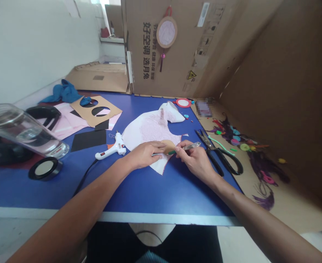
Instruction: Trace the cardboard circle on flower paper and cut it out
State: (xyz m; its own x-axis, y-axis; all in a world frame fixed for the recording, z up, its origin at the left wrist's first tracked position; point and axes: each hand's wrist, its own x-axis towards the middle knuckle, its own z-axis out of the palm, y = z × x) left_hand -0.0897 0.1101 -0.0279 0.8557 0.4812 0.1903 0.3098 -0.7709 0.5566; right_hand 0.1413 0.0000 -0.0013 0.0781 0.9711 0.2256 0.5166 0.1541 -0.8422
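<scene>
Head view shows two bare hands at work over a blue surface (150, 199). The right hand (195, 159) pinches a clear pen (191, 146) with a green part near its front. The left hand (146, 154) grips nothing; it lies flat, with its fingers pressing on a round tan piece (168, 146) and on the white sheet (132, 133) under it. The sheet rests on the surface, in front of the person, and its far end curls up.

My guess is that the pen is being used to draw around the round piece. If so, the next bit calls for a firm left hand, so the round piece does not slip, and for the pen to stay close to its edge.

Some things are hard to see. The left fingers cover part of the round piece, so I can't see its whole edge. The pen's very tip is too small to make out, and I can't tell if it touches the sheet. I also can't tell if the sheet is cloth or paper. A dark thing (4, 151) on the far left is cut off, and a small patch (204, 108) past the scissors (228, 160) is all blurry squares.
</scene>
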